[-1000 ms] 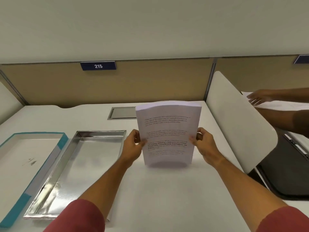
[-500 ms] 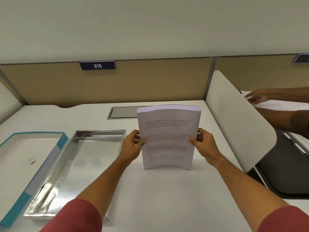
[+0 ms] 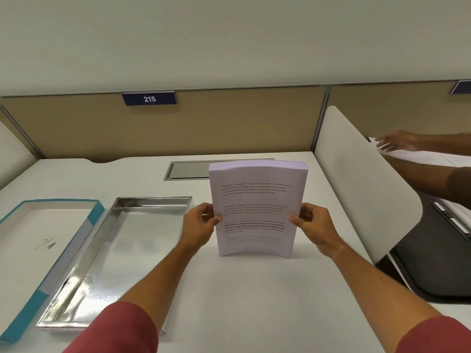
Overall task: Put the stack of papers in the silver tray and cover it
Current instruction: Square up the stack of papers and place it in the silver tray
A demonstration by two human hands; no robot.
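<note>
**Paper stack upright on the counter, gripped at both side edges**

The stack (image 3: 256, 210) stands on its bottom edge on the counter (image 3: 254, 301), just right of the tray (image 3: 114, 263), printed face toward the wearer. The left hand (image 3: 198, 226) clamps its left edge and the right hand (image 3: 312, 226) its right edge, thumbs on the front sheet, fingers behind. The block is thick yet bows across its width, so it is likely fairly heavy, floppy and apt to fan or slide apart if gripped loosely. A firm pinch at mid-height on both long edges suits it, or a palm underneath when laid flat.

The page carries repeated paragraphs beginning "Village life is a peaceful, close-knit, and nature-connected way of living"; one paragraph has bold lines. A blue plate (image 3: 149, 99) on the partition reads "215".

The tray lies empty, its foil lining shiny. Left of it sits the teal-edged lid (image 3: 30, 240), inside up, with a small unreadable mark.
</note>
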